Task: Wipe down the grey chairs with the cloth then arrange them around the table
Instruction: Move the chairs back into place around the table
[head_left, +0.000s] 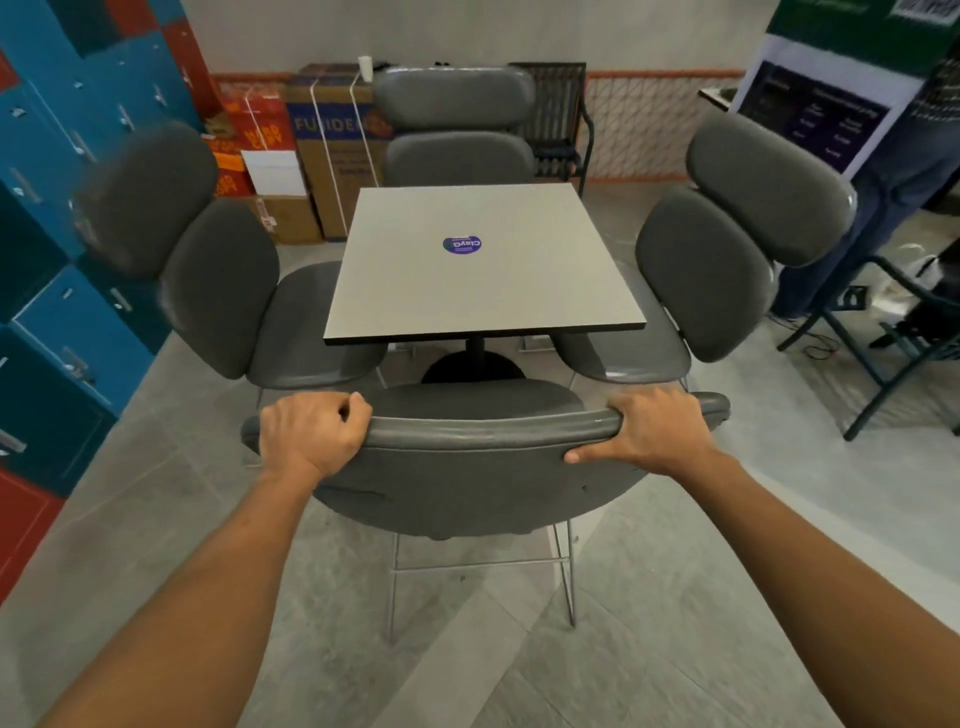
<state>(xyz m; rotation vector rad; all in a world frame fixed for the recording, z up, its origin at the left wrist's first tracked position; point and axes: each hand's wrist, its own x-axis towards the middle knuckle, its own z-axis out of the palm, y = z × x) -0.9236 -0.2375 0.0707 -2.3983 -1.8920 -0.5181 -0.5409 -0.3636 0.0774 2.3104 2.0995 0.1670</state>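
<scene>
A square light-grey table (483, 291) with a purple sticker stands in the middle. Grey padded chairs sit at its left (218, 280), far (457, 124) and right (717, 270) sides. The near grey chair (467, 483) stands right in front of me, its back towards me. My left hand (311, 434) grips the left end of its backrest top, fingers curled over the edge. My right hand (654, 428) grips the right end, thumb along the rear. No cloth is in view.
Blue and red lockers (62, 260) line the left side. Cardboard boxes (322, 150) are stacked against the far wall. A person's legs (883, 208) and a dark folding frame (893, 343) stand at the right. Grey tiled floor lies around the chairs.
</scene>
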